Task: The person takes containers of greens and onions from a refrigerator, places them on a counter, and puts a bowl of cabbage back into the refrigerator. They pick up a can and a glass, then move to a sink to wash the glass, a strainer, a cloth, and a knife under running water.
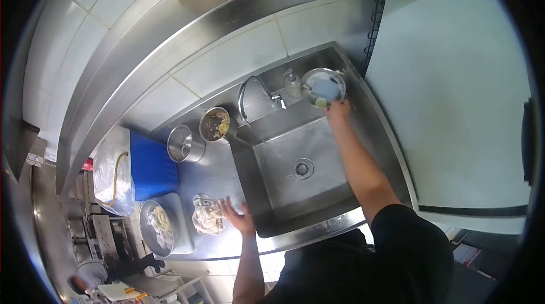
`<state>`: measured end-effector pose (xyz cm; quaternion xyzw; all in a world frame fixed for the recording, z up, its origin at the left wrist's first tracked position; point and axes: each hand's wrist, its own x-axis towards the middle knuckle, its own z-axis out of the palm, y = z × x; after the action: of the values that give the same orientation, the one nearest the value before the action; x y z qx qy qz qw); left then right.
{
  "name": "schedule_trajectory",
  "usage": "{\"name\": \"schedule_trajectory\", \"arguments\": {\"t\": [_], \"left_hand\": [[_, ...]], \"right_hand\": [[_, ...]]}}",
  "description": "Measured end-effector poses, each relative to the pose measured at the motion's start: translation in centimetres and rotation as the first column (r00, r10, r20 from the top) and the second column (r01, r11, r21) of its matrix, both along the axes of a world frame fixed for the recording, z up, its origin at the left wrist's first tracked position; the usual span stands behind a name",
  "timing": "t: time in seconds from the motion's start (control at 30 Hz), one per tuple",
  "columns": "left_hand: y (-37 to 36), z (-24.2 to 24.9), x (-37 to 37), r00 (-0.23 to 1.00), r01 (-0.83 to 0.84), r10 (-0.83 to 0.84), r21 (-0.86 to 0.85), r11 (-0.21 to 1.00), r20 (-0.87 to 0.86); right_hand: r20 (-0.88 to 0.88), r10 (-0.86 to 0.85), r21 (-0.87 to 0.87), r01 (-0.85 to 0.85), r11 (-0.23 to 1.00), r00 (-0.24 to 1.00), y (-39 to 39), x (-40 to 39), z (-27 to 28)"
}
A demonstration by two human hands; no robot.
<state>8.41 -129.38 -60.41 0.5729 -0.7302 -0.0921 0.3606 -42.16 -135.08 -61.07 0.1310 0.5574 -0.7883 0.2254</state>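
My right arm stretches over the sink (284,190) to a round metal bowl (324,71) on its far right corner. Inside the bowl are whitish suds, a pale blue piece and a yellow-green sponge (321,102). At the bowl's near rim, my right hand (339,111) has its fingers bent in, beside the sponge; what they grip is not clear. My left hand (241,219) is held over the counter left of the sink, fingers spread and holding nothing. Just left of its fingertips lies a crumpled pale cloth (208,214).
A curved faucet (244,99) and a soap pump bottle (292,84) stand behind the sink. To the left are a pot with food scraps (216,124), a metal pot (185,144), a blue box (152,165) and a basin with cloths (145,236). Another person (91,275) is at lower left.
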Motion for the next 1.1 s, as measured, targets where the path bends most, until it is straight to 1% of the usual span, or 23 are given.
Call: {"name": "schedule_trajectory", "arguments": {"t": [0.07, 0.1, 0.17, 0.2, 0.23, 0.3, 0.33, 0.43, 0.5, 0.53, 0.6, 0.63, 0.73, 0.8, 0.83, 0.93, 1.0, 1.07, 1.1], "left_hand": [[1.3, 1.5, -4.5, 0.970, 0.177, -0.152, 0.122, 0.977, -0.190], [1.7, 1.9, -6.4, 0.932, 0.272, -0.216, 0.166, 0.948, -0.292], [1.6, -0.7, -8.5, 0.849, 0.388, -0.212, 0.299, 0.872, -0.484], [1.4, -1.6, -9.5, 0.796, 0.451, -0.194, 0.348, 0.822, -0.574], [1.8, 0.7, -11.0, 0.805, 0.439, -0.105, 0.467, 0.768, -0.584], [0.9, 0.0, -12.0, 0.804, 0.459, -0.118, 0.483, 0.745, -0.583], [0.5, -0.6, -12.3, 0.803, 0.470, -0.125, 0.490, 0.734, -0.583], [-0.6, -1.9, -12.4, 0.858, 0.427, -0.100, 0.590, 0.685, -0.505], [-1.0, -2.3, -12.3, 0.836, 0.456, -0.080, 0.605, 0.653, -0.543], [-1.0, -2.5, -12.0, 0.826, 0.465, -0.065, 0.613, 0.638, -0.560], [-1.1, -1.9, -11.3, 0.853, 0.437, -0.072, 0.631, 0.641, -0.517], [-1.0, -1.4, -10.7, 0.866, 0.420, -0.073, 0.640, 0.643, -0.494], [-0.6, -0.9, -8.3, 0.886, 0.378, -0.056, 0.646, 0.663, -0.460], [-0.4, -2.4, -5.7, 0.851, 0.365, 0.000, 0.590, 0.721, -0.526], [-0.4, -2.8, -4.4, 0.829, 0.357, 0.025, 0.562, 0.746, -0.559], [-1.1, -0.2, 0.0, 0.926, 0.149, 0.018, 0.408, 0.901, -0.377], [-2.3, 0.1, 4.1, 0.988, 0.005, 0.019, 0.153, 0.988, -0.152], [-3.8, -0.8, 9.0, 0.974, -0.206, 0.215, 0.121, 0.971, -0.067], [-4.2, -1.3, 11.3, 0.929, -0.356, 0.346, 0.062, 0.932, 0.131]], "right_hand": [[-0.014, 0.178, 0.057, -0.177, 0.983, 0.984, 3.0, 1.5, -0.4], [-0.019, 0.264, 0.085, -0.262, 0.961, 0.964, 4.6, 2.2, -0.6], [-0.091, 0.327, 0.089, -0.319, 0.944, 0.941, 7.7, 4.8, 0.0], [-0.056, 0.352, 0.119, -0.344, 0.932, 0.934, 8.9, 5.9, -1.2], [-0.020, 0.377, 0.149, -0.370, 0.917, 0.926, 9.9, 6.8, -3.4], [-0.014, 0.574, 0.336, -0.536, 0.774, 0.819, 12.2, 8.7, -6.6], [0.025, 0.640, 0.334, -0.609, 0.719, 0.768, 13.2, 9.8, -7.3], [0.106, 0.802, 0.330, -0.782, 0.529, 0.588, 15.3, 12.6, -8.9], [0.125, 0.886, 0.355, -0.854, 0.381, 0.447, 15.7, 14.6, -9.8], [0.146, 0.901, 0.361, -0.870, 0.336, 0.408, 16.0, 15.6, -11.3], [0.184, 0.929, 0.368, -0.899, 0.238, 0.322, 16.3, 17.2, -16.9], [0.109, 0.957, 0.442, -0.875, 0.196, 0.269, 16.6, 18.0, -20.2], [0.081, 0.997, 0.669, -0.742, -0.055, -0.001, 17.2, 18.4, -24.0], [0.018, 1.000, 0.814, -0.581, -0.007, 0.013, 19.0, 18.1, -28.8], [-0.013, 1.000, 0.871, -0.490, 0.020, 0.017, 19.5, 18.2, -30.2], [0.237, 0.966, 0.891, -0.373, -0.259, -0.106, 18.5, 15.7, -24.8], [0.184, 0.980, 0.906, -0.374, -0.199, -0.076, 15.6, 14.2, -22.4], [0.106, 0.993, 0.922, -0.369, -0.115, -0.046, 12.1, 12.4, -18.8], [0.057, 0.998, 0.929, -0.365, -0.065, -0.032, 9.8, 12.1, -16.0]]}}
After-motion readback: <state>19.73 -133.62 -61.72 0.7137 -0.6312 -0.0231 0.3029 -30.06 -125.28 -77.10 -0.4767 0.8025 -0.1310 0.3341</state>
